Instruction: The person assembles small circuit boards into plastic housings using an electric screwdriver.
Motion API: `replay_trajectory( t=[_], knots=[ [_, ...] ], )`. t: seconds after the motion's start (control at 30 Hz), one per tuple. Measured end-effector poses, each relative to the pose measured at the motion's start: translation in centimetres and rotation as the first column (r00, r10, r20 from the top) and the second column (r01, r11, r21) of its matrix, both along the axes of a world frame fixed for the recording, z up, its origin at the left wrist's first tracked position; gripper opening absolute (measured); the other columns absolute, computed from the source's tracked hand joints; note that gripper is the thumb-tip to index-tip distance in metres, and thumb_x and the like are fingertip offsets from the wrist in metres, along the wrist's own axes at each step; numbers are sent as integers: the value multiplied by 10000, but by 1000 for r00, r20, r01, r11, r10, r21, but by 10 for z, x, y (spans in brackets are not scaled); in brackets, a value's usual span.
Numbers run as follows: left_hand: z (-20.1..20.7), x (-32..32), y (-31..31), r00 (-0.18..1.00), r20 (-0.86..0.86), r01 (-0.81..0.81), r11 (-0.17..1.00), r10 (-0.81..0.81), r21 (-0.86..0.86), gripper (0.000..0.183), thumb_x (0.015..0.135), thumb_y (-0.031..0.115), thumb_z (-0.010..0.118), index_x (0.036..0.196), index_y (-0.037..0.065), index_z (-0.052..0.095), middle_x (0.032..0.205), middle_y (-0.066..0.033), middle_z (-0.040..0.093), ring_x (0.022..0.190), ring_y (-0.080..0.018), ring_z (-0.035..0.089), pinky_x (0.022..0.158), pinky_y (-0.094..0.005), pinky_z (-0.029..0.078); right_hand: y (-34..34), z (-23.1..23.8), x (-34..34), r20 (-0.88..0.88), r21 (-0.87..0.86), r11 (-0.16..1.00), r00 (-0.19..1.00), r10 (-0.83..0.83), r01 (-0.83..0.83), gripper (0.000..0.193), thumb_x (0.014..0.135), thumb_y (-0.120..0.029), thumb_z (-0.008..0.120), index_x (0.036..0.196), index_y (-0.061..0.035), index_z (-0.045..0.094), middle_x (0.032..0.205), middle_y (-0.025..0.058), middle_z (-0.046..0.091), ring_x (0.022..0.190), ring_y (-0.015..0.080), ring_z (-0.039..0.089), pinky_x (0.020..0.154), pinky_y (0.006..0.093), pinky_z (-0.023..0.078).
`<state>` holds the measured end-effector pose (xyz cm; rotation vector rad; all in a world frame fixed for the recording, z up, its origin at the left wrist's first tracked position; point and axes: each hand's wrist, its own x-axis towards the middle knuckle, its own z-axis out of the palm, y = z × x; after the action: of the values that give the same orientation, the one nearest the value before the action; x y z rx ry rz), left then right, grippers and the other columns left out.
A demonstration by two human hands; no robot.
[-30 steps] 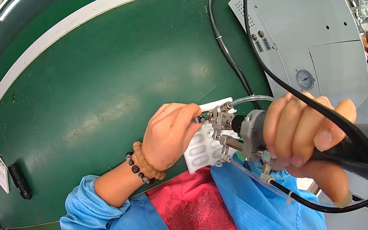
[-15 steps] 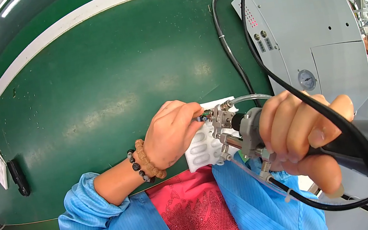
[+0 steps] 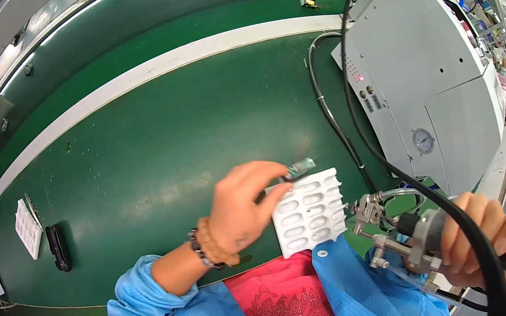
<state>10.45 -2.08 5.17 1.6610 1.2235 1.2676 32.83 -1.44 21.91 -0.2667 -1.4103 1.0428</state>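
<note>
A: What is held in the left hand (image 3: 245, 209)?

B: A small metal part (image 3: 299, 168) is pinched between the thumb and the fingertips, which are pressed together around its near end. The part is carried just above the far edge of the white tray (image 3: 310, 210), close to its far left corner.

A: How is that tray laid out?

B: Rows of oval pockets are moulded into it, and it is set flat on the green mat (image 3: 152, 155), right at the near edge, in front of the person's body. Whether the pockets are filled cannot be told.

A: And the right hand (image 3: 478, 241)?

B: It is wrapped around the grip of a handheld power tool (image 3: 406, 236), with the fingers curled tight over the black handle. The metal head of the tool is pointed left, towards the tray, but is kept apart from it. A black cable (image 3: 352, 108) is seen running from the tool up towards the far side.

A: What else is seen nearby?

B: A grey machine (image 3: 434, 81) with a round gauge is placed on the right. Far left, a small white card (image 3: 28, 229) and a black object (image 3: 58, 247) are laid on the mat, well apart from both hands.
</note>
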Motion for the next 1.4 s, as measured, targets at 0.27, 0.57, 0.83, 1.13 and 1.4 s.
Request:
replay_trajectory(
  t=[0.27,0.57,0.83,1.13,1.4],
  knots=[
    [-9,-82,83,960,-85,-275,956,267,-101,174,785,86,739,926,4,678,830,-123,678,732,-210,646,691,-278,508,-1,-12,16,195,-86,983,965,176,-162,408,737,-172,830,906,-25,489,615,61,563,475,156,559,429,262,485],
    [-10,-92,232,743,-501,-224,870,444,440,262,818,186,686,1033,39,666,1170,-131,648,1103,-317,584,979,-401,454,15,2,37,141,-164,917,912,386,-363,271,813,-86,758,798,-6,500,585,109,596,452,202,587,468,326,550],
    [-57,27,365,816,-572,192,896,81,400,348,820,135,686,1147,39,614,1274,-140,590,1160,-334,559,1013,-398,445,35,1,38,50,-121,960,964,261,-254,392,802,-309,793,869,-6,553,633,58,563,461,154,538,454,259,476],
    [-49,55,379,804,-594,30,1000,-22,3,274,893,106,605,1151,32,551,1043,-213,661,980,-389,617,847,-402,501,41,2,47,29,-109,963,967,253,-248,350,811,-261,788,864,-5,555,636,72,568,471,165,547,468,269,480],
    [14,22,195,982,-162,105,994,-98,30,228,852,122,670,1052,14,659,929,-177,690,882,-306,681,791,-350,520,26,5,54,54,-98,956,958,283,-277,219,830,-90,742,850,1,543,617,109,615,497,190,613,493,309,561]
  ],
)
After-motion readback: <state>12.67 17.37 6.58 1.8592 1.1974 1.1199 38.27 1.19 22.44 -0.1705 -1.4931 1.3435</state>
